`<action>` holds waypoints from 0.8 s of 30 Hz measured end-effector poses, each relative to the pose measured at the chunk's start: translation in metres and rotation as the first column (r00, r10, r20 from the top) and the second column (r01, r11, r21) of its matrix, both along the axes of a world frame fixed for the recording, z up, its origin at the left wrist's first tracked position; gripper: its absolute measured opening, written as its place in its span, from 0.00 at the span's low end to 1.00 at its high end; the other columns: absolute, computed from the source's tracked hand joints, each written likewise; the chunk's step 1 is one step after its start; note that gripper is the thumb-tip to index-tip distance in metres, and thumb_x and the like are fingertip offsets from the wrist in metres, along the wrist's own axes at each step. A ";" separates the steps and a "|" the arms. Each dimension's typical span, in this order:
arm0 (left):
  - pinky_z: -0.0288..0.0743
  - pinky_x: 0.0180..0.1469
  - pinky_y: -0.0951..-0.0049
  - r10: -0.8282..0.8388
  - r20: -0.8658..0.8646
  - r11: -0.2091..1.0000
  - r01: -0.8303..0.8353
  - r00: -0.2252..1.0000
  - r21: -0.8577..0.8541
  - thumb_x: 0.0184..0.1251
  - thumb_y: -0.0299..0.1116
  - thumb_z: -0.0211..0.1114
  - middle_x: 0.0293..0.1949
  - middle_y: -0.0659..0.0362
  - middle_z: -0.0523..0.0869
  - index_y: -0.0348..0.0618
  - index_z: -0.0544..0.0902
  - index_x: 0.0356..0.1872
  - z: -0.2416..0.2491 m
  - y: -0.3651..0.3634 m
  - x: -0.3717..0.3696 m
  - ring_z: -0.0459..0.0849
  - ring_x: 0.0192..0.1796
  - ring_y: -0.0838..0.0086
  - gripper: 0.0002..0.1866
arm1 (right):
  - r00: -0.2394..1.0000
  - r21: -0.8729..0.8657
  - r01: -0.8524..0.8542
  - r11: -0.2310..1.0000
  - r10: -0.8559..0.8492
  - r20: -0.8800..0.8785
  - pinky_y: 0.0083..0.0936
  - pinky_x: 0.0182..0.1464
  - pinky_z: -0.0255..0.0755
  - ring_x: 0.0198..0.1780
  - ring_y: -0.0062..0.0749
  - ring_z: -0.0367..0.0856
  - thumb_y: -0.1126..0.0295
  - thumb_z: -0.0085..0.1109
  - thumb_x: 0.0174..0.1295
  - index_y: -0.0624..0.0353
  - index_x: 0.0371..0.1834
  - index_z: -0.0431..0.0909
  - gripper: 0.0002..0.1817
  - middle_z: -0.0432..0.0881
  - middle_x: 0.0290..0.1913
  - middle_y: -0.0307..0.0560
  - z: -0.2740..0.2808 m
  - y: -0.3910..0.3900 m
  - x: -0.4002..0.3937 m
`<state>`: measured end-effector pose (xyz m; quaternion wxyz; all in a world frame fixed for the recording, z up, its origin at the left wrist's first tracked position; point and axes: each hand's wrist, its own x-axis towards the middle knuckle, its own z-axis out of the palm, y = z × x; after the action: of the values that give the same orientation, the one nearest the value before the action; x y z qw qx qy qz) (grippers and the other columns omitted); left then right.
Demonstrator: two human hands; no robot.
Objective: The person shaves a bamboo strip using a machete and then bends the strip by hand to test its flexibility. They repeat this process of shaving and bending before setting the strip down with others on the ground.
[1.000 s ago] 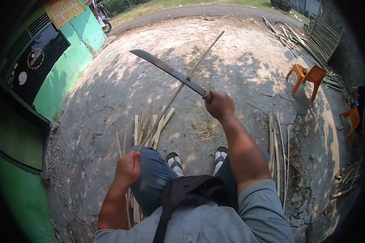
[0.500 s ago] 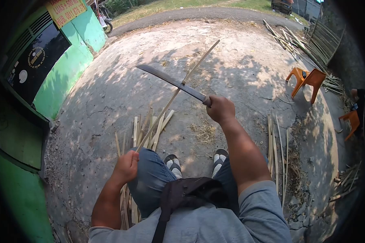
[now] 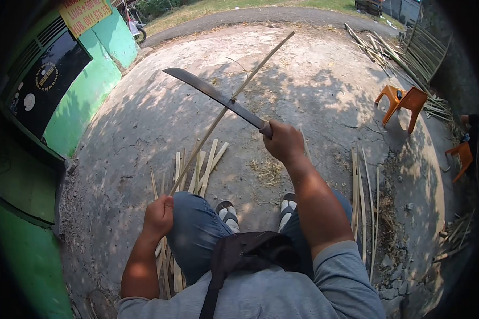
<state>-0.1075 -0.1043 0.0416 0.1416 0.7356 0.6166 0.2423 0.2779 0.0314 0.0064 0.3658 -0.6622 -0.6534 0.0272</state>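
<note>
My left hand (image 3: 158,217) is closed around the lower end of a long bamboo strip (image 3: 210,130), beside my left knee. The strip slants up and away to the right. In my right hand (image 3: 285,141) is the handle of a machete (image 3: 199,87), its broad blade pointing to the far left. Blade and strip cross and touch a little above the strip's middle. A thin shaving (image 3: 239,64) curls up by the crossing point. Several cut bamboo strips (image 3: 210,162) lie on the ground by my left leg, partly hidden by it.
More bamboo strips (image 3: 362,196) lie right of my right leg. Dry shavings (image 3: 267,171) rest on the concrete ahead. An orange plastic chair (image 3: 413,105) stands at the right, with bamboo poles (image 3: 391,53) behind it. A person (image 3: 472,143) is at the right edge. A green wall (image 3: 80,117) borders the left.
Both hands have shifted left and slightly toward me or up, with the strip and machete. The blade meets the strip at a spot further left, and a thin shaving now stands off the strip.
</note>
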 end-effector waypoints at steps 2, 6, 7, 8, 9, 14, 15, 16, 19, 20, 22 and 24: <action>0.72 0.33 0.51 0.003 -0.027 0.999 -0.002 1.000 0.038 0.85 0.44 0.53 0.25 0.38 0.79 0.36 0.76 0.33 0.004 -0.002 -0.001 0.81 0.33 0.36 0.22 | 0.995 0.125 0.014 0.992 -0.027 0.098 0.49 0.40 0.78 0.31 0.52 0.87 0.56 0.64 0.68 0.49 0.31 0.81 0.12 0.87 0.28 0.48 -0.001 0.003 0.012; 0.74 0.34 0.53 -0.035 0.017 0.999 0.035 0.999 -0.024 0.85 0.44 0.54 0.26 0.39 0.80 0.36 0.78 0.35 0.017 -0.009 0.000 0.83 0.32 0.38 0.21 | 0.987 0.347 0.016 0.938 -0.069 0.142 0.49 0.40 0.77 0.29 0.52 0.84 0.60 0.66 0.65 0.49 0.32 0.79 0.09 0.85 0.26 0.47 0.004 0.004 0.029; 0.74 0.34 0.53 -0.036 0.024 0.999 0.036 0.999 -0.029 0.85 0.44 0.54 0.26 0.39 0.81 0.36 0.78 0.36 0.021 -0.011 0.003 0.83 0.32 0.39 0.21 | 0.986 0.385 0.024 0.923 -0.085 0.143 0.49 0.40 0.76 0.29 0.51 0.84 0.62 0.66 0.66 0.49 0.31 0.77 0.09 0.84 0.25 0.46 0.008 0.003 0.030; 0.75 0.35 0.54 -0.038 0.031 0.999 0.039 0.999 -0.033 0.85 0.44 0.54 0.26 0.40 0.81 0.36 0.79 0.37 0.024 -0.012 0.004 0.84 0.32 0.39 0.21 | 0.988 0.359 0.024 0.933 -0.077 0.133 0.48 0.40 0.77 0.30 0.52 0.84 0.62 0.66 0.65 0.50 0.32 0.78 0.08 0.84 0.26 0.47 0.011 0.002 0.030; 0.75 0.35 0.54 -0.035 0.044 0.998 0.037 0.998 -0.044 0.85 0.44 0.54 0.27 0.40 0.81 0.36 0.79 0.37 0.026 -0.012 0.005 0.84 0.33 0.40 0.21 | 0.990 0.333 0.026 0.943 -0.070 0.122 0.48 0.40 0.77 0.31 0.53 0.85 0.62 0.66 0.65 0.50 0.32 0.79 0.08 0.85 0.27 0.48 0.013 0.000 0.030; 0.76 0.37 0.56 0.004 0.046 0.997 -0.001 0.999 -0.074 0.86 0.44 0.54 0.28 0.40 0.82 0.35 0.80 0.37 0.026 -0.010 0.009 0.85 0.33 0.42 0.21 | 0.982 0.066 -0.090 0.994 0.100 -0.163 0.53 0.40 0.78 0.35 0.60 0.86 0.58 0.66 0.64 0.50 0.37 0.83 0.09 0.86 0.30 0.54 0.009 -0.008 0.014; 0.76 0.36 0.56 0.002 0.046 0.998 0.001 0.999 -0.064 0.86 0.44 0.54 0.28 0.40 0.82 0.35 0.80 0.37 0.023 -0.010 0.009 0.85 0.32 0.43 0.21 | 0.976 0.041 -0.098 0.994 0.104 -0.193 0.54 0.40 0.78 0.36 0.61 0.86 0.58 0.67 0.63 0.50 0.38 0.83 0.09 0.87 0.31 0.55 0.006 -0.008 0.009; 0.75 0.36 0.56 -0.002 0.045 0.999 0.004 0.999 -0.053 0.86 0.44 0.54 0.27 0.41 0.82 0.35 0.80 0.37 0.019 -0.009 0.009 0.85 0.32 0.44 0.21 | 0.969 0.017 -0.105 0.994 0.106 -0.225 0.55 0.40 0.78 0.38 0.62 0.86 0.58 0.67 0.63 0.50 0.39 0.84 0.10 0.87 0.32 0.56 0.003 -0.007 0.005; 0.75 0.37 0.57 -0.035 0.062 0.998 0.037 0.997 -0.045 0.86 0.44 0.53 0.27 0.42 0.83 0.35 0.80 0.37 0.013 -0.005 0.014 0.84 0.31 0.47 0.22 | 0.980 0.088 -0.156 0.984 0.165 -0.110 0.52 0.40 0.79 0.36 0.58 0.87 0.60 0.66 0.61 0.50 0.35 0.82 0.08 0.86 0.30 0.53 0.001 -0.006 -0.007; 0.75 0.37 0.58 -0.049 0.071 0.998 0.052 0.996 -0.047 0.86 0.44 0.53 0.27 0.43 0.83 0.35 0.80 0.37 0.012 -0.005 0.018 0.84 0.31 0.49 0.22 | 0.979 0.106 -0.189 0.976 0.196 -0.059 0.52 0.40 0.79 0.35 0.57 0.87 0.61 0.65 0.60 0.50 0.34 0.82 0.07 0.86 0.29 0.52 0.001 -0.008 -0.013; 0.76 0.37 0.58 -0.057 0.129 0.993 0.069 0.990 -0.092 0.86 0.44 0.53 0.27 0.44 0.83 0.35 0.80 0.36 0.011 -0.002 0.026 0.84 0.31 0.50 0.22 | 0.962 0.128 -0.271 0.954 0.263 0.078 0.49 0.40 0.79 0.34 0.54 0.87 0.62 0.65 0.60 0.49 0.32 0.81 0.06 0.86 0.28 0.50 0.000 -0.012 -0.023; 0.76 0.38 0.59 -0.078 0.156 0.985 0.100 0.985 -0.137 0.86 0.44 0.53 0.27 0.45 0.83 0.34 0.80 0.36 0.010 0.002 0.028 0.85 0.31 0.52 0.22 | 0.914 0.132 -0.362 0.923 0.324 0.243 0.47 0.41 0.79 0.32 0.50 0.88 0.62 0.65 0.60 0.48 0.30 0.81 0.06 0.87 0.28 0.47 0.000 -0.013 -0.029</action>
<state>-0.0799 -0.1019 0.0520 0.2513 0.7300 0.5864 0.2452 0.2485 0.0182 0.0068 0.3382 -0.5011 -0.7956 -0.0384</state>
